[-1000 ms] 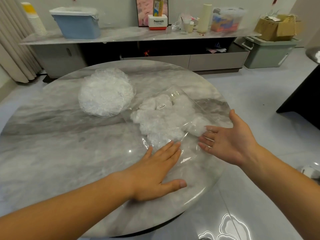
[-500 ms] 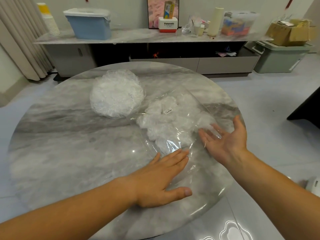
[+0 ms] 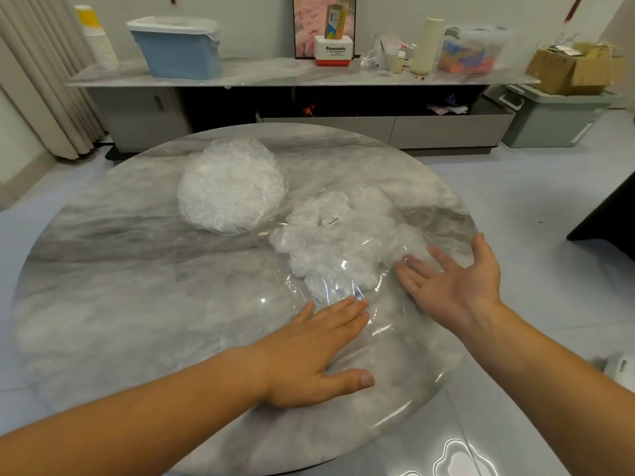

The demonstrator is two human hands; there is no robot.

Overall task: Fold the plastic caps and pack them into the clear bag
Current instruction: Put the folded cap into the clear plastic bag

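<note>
Head view: we've got left hand (image 3: 309, 352) flat on the clear bag (image 3: 381, 334), right hand (image 3: 453, 286) open-fingered at its side. The bag could skid off the marble table (image 3: 137, 304), dumping caps (image 3: 336, 249).

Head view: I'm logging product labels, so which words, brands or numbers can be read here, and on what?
"Panasonic": on the white-and-red box on the sideboard.
Small print below it: too small to read.
Lettering on the yellow pack above that box: blurred, unreadable.
Barcode sticker on the clear bag: too small to read.
</note>
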